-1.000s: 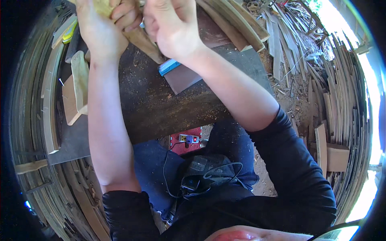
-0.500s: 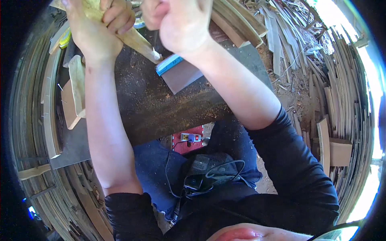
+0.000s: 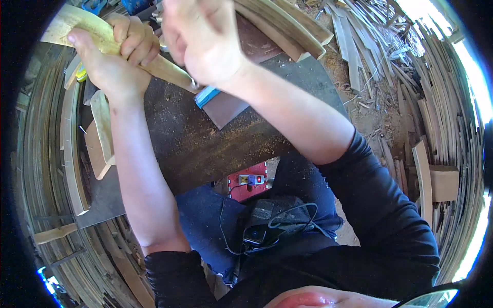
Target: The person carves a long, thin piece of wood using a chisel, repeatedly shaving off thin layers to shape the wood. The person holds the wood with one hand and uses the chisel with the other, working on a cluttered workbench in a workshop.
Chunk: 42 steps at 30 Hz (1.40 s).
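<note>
loosely, sawdust (image 3: pixel 215 138) speckles the dark table (image 3: pixel 167 110) between slat piles (image 3: pixel 454 113).

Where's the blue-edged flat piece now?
In the head view's upper middle, the blue-edged flat piece lies on the dark tabletop, just below the right hand, near the wooden piece in the left hand.

1 fisheye view — worn on the head, facing down, close above a dark tabletop (image 3: pixel 215 146).
</note>
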Tool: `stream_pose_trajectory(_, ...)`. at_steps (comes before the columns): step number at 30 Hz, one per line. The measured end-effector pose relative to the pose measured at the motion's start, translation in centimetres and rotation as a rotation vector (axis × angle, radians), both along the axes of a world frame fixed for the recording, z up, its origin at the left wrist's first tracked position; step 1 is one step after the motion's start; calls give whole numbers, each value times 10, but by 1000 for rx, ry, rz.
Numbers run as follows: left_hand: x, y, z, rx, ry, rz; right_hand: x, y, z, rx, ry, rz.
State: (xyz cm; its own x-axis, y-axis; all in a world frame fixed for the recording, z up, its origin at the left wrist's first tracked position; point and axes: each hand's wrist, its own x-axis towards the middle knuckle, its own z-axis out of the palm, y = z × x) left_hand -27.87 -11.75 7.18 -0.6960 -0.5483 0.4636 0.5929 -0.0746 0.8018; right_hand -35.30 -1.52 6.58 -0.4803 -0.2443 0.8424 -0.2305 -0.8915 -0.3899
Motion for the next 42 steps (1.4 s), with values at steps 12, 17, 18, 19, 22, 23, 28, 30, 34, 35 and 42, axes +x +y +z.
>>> stream_pose_trajectory(12,-5,8,1,6,-38,65,-5,-9,-26,187,-44,64)
stream_pose_trajectory(17,-1,3,-1,-26,-17,52,6,-3,0,-73,-95,19)
stream_pose_trajectory(18,0,1,0,-31,1,11,3,-8,-2,-67,-42,-35)
stream_pose_trajectory(19,-3,4,4,-16,-12,-20,-3,-10,-4,-57,9,-105)
stream_pose_trajectory(22,-3,6,3,-12,-70,127,-10,-3,-27,390,166,-159)
stream_pose_trajectory(23,-3,7,3,14,-89,202,-10,-3,-25,334,104,-79)
stream_pose_trajectory(28,-3,1,-2,-33,-22,3,-11,-6,-12,-5,65,-68)
stream_pose_trajectory(30,-3,3,2,-53,-50,52,-11,-13,-37,251,61,-25)
stream_pose_trajectory(34,-1,6,-2,-34,-28,66,-7,-1,-10,106,50,24)
stream_pose_trajectory(35,-4,6,0,-11,-16,53,-5,0,-7,7,18,76)
stream_pose_trajectory(42,-2,3,0,-48,-40,68,-7,-5,-26,305,-28,72)
